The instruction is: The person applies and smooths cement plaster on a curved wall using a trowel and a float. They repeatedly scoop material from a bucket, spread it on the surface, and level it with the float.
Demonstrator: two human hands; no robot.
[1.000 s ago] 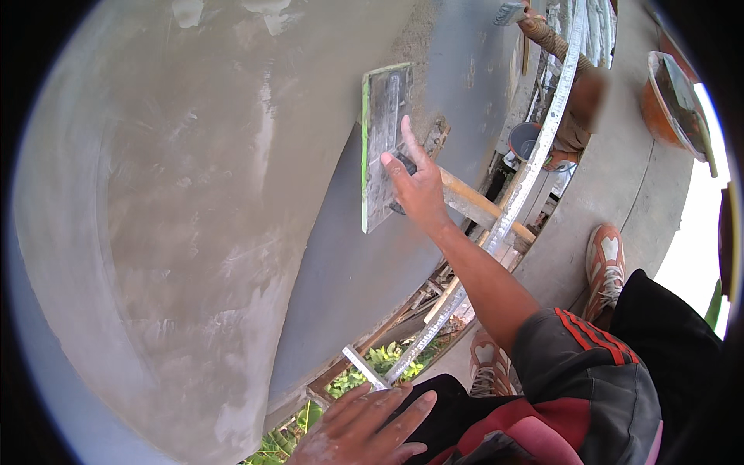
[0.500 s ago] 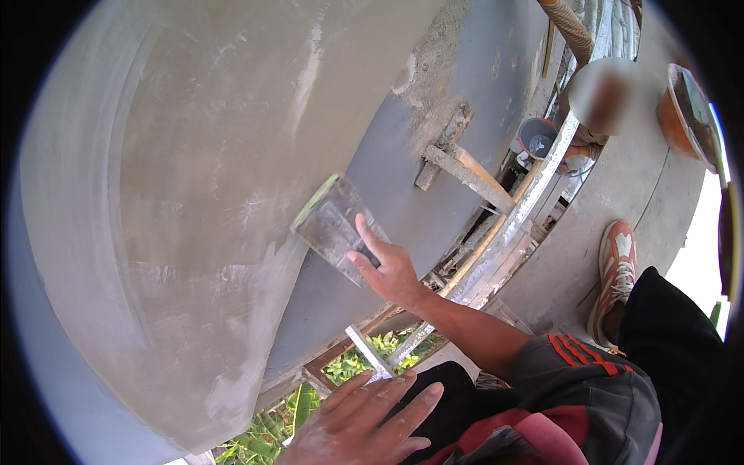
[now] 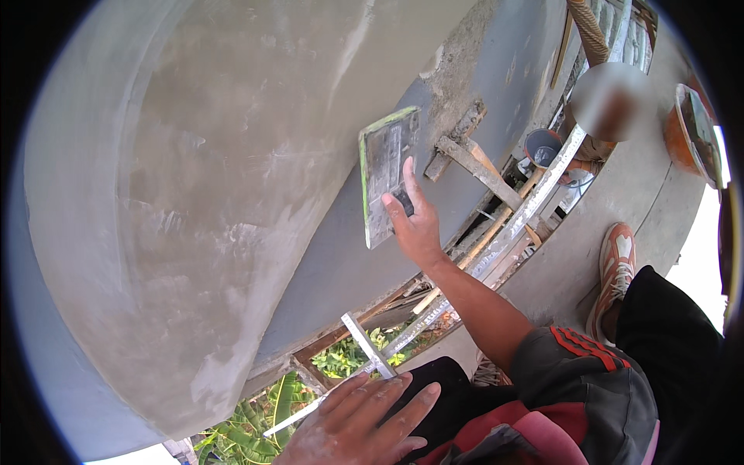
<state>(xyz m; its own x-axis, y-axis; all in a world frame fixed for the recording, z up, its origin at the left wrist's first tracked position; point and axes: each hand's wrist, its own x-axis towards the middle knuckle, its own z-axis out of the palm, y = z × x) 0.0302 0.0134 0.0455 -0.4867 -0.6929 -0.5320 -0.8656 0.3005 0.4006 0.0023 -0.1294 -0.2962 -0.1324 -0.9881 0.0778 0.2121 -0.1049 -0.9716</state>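
Observation:
My right hand (image 3: 417, 225) is closed around the handle of a plastering float (image 3: 387, 174), a flat rectangular board with a green edge and grey smears. It is held in front of a wall with a broad band of damp brownish-grey plaster (image 3: 225, 178), near that band's right border with the smooth blue-grey surface (image 3: 325, 271). Whether the float touches the wall cannot be made out. At the lower edge, my left hand (image 3: 356, 422) shows its back, dusted with pale residue. Its fingers are stretched and spread, and I see nothing held in it.
A wooden bracket (image 3: 477, 167) juts from the wall beside a long whitish rail (image 3: 535, 205). Beyond are a dark bucket (image 3: 542, 146) and an orange basin (image 3: 686, 136). My shoe (image 3: 618, 267) stands on grey planks (image 3: 577, 256). Green leaves (image 3: 267, 418) show through gaps below.
My right hand has moved up and to the right with the float, which has turned more upright. The left hand stays spread in nearly the same place. The view has shifted slightly.

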